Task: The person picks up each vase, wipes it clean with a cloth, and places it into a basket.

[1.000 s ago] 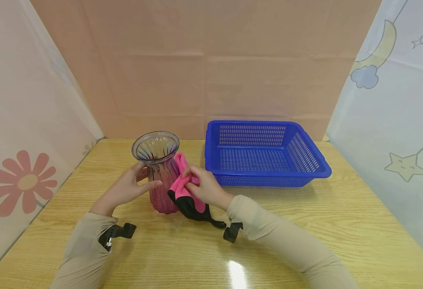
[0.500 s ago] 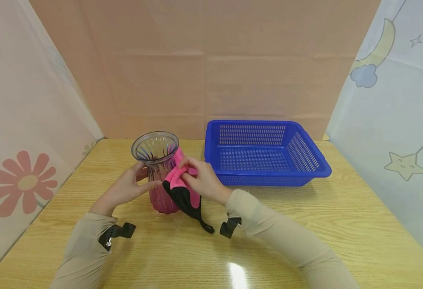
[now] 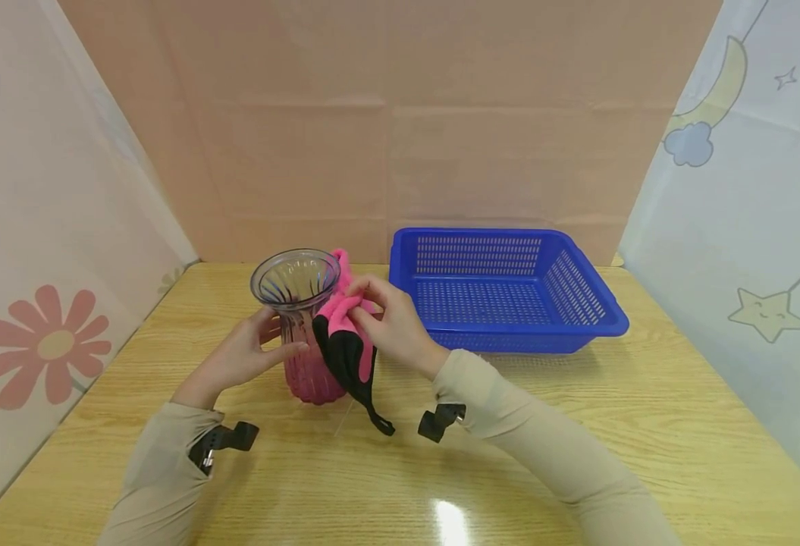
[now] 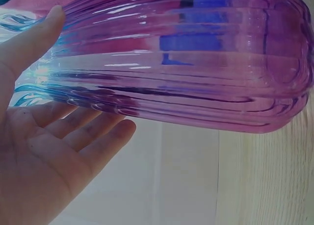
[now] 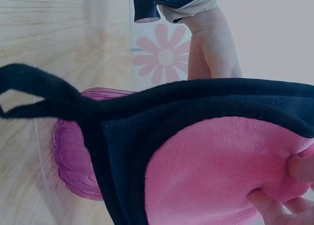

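A ribbed glass vase (image 3: 314, 375), pink at the base and clear towards its flared rim, stands upright on the table. My left hand (image 3: 241, 358) holds it at the neck, thumb in front and fingers on the far side; the left wrist view shows the fingertips along the glass (image 4: 206, 78). In my right hand (image 3: 400, 326) a pink and black cloth (image 3: 345, 353) is pinched between thumb and fingers. Bunched pink fabric lies against the vase's right side just under the rim, while the black edge and loop hang down. In the right wrist view the cloth (image 5: 206, 161) covers much of the vase.
A blue perforated plastic basket (image 3: 509, 331) sits at the back right of the wooden table (image 3: 345, 485). Printed fabric hangs on both sides, and a plain peach backdrop (image 3: 386, 152) closes the rear. Each wrist carries a black strapped camera mount.
My right hand has moved up along the vase's side with the cloth, whose pink top now reaches rim height. The hanging loop has swung left. The left hand and vase stay put.
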Tool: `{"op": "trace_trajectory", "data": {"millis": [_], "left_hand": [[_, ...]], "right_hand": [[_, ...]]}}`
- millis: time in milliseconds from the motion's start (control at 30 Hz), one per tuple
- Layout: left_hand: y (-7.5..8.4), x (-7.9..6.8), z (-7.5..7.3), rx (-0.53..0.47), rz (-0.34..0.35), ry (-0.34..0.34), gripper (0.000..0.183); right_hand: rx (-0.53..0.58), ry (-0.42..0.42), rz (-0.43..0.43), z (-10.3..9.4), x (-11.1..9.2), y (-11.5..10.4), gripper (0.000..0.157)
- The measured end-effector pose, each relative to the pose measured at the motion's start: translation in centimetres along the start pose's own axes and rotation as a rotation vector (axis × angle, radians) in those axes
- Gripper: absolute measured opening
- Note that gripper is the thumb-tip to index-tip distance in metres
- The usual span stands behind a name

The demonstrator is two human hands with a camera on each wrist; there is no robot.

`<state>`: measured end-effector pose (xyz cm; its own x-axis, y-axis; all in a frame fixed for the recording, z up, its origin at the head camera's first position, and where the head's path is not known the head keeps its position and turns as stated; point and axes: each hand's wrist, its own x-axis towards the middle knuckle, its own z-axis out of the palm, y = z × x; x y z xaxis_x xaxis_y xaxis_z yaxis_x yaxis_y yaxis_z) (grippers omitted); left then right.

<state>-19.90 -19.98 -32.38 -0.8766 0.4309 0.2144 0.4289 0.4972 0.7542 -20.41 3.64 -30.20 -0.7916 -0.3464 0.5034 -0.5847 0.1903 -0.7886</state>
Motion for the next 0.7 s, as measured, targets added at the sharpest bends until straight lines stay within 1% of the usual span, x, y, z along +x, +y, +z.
{"op": "trace_trajectory", "data": {"millis": [200, 467, 600, 700], "left_hand": [[0.0, -0.1, -0.1, -0.003, -0.019, -0.012, 0.074], [0.1, -0.2, 0.0, 0.0, -0.042, -0.01, 0.074], [0.0, -0.1, 0.0, 0.002, -0.033, -0.007, 0.074], [-0.1, -0.1, 0.1, 0.002, -0.021, -0.003, 0.073]], "right_hand": [[-0.032, -0.025, -0.001, -1.2, -0.8, -0.8, 0.012], [-0.09, -0.075, -0.043, -2.7, -2.6, -1.3, 0.012], [-0.122, -0.096, -0.041, -3.7, -3.9, -1.3, 0.012], [-0.169, -0.109, -0.04, -4.7, -4.8, -1.5, 0.014]]}}
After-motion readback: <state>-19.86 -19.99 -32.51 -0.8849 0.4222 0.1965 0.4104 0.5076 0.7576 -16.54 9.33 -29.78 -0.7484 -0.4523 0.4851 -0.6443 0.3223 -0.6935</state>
